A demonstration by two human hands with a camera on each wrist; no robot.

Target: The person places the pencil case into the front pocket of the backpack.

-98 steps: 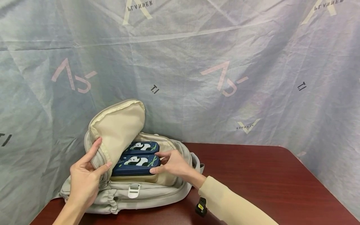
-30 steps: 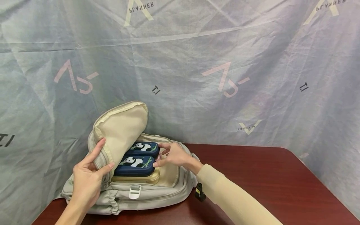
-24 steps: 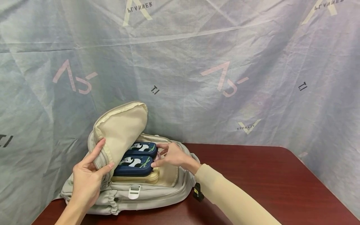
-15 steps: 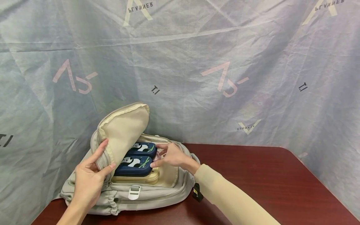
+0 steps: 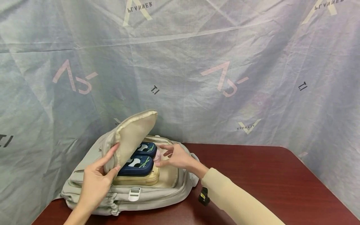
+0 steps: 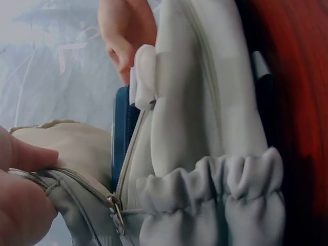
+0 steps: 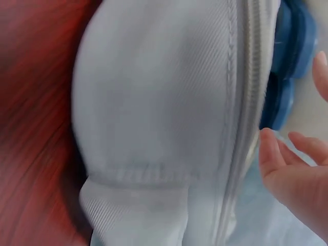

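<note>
A pale grey backpack [image 5: 157, 201] lies on the table with its main compartment unzipped. Inside sit two navy panda-print pencil cases, the nearer case [image 5: 137, 170] and the farther case [image 5: 151, 150], partly covered by the lifted flap [image 5: 137, 132]. Below them is a pale yellow case [image 5: 140, 180], with something pink [image 5: 157, 155] beside them. My left hand [image 5: 97, 178] pinches the flap's zippered edge between thumb and fingers. Just right of the cases, my right hand [image 5: 180, 157] hovers, its fingers spread and loosely bent, holding nothing; the right wrist view shows a gap between fingers and cases.
Dark red tabletop [image 5: 261, 175] extends to the right of the backpack. A printed grey cloth [image 5: 180, 62] hangs behind and at both sides. In the left wrist view, a metal zipper pull [image 6: 118, 218] hangs at the opening's corner.
The right hand has let go of the panda cases and drawn slightly right. The left hand has moved right, lowering the flap farther over the cases.
</note>
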